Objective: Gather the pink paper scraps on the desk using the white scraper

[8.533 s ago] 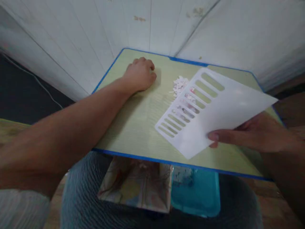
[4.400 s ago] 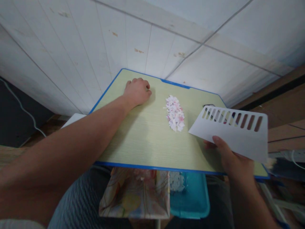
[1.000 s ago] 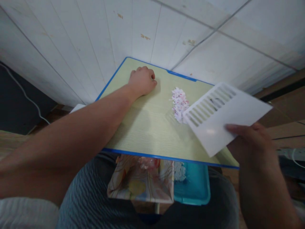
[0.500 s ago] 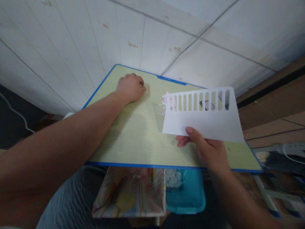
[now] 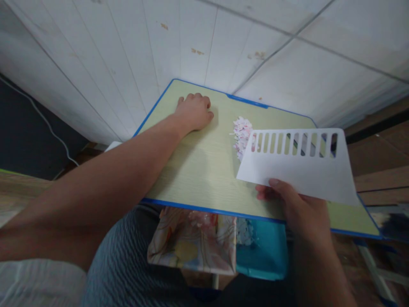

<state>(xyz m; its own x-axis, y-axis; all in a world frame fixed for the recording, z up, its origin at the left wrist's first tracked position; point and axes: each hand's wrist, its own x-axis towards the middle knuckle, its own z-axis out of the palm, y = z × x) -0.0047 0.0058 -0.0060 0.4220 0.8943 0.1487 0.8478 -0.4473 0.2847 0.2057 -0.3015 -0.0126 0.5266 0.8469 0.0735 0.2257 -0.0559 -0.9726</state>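
Note:
My right hand (image 5: 298, 204) grips the lower edge of a white slotted sheet (image 5: 295, 172), thumb on top and fingers underneath. A row of long rounded holes runs along the sheet's far side. Its left end overlaps a small heap of pale pink and white scraps (image 5: 242, 136) on the folding table (image 5: 204, 175). I cannot make out what the scraps are. My left hand (image 5: 195, 111) rests on the table's far left part, fingers loosely bent and apart, with nothing visible in it. Its palm is hidden.
Below the table's near edge sit a patterned box (image 5: 194, 247) with clear plastic inside and a teal tray (image 5: 265, 256) holding white bits. A panelled wall (image 5: 179, 47) with a cable stands behind the table. Through the slots, a dark-edged object is partly visible.
My right hand has drawn the slotted sheet to the right relative to the scraps, so more of the heap shows. My left hand stays on the table. The camera view has shifted.

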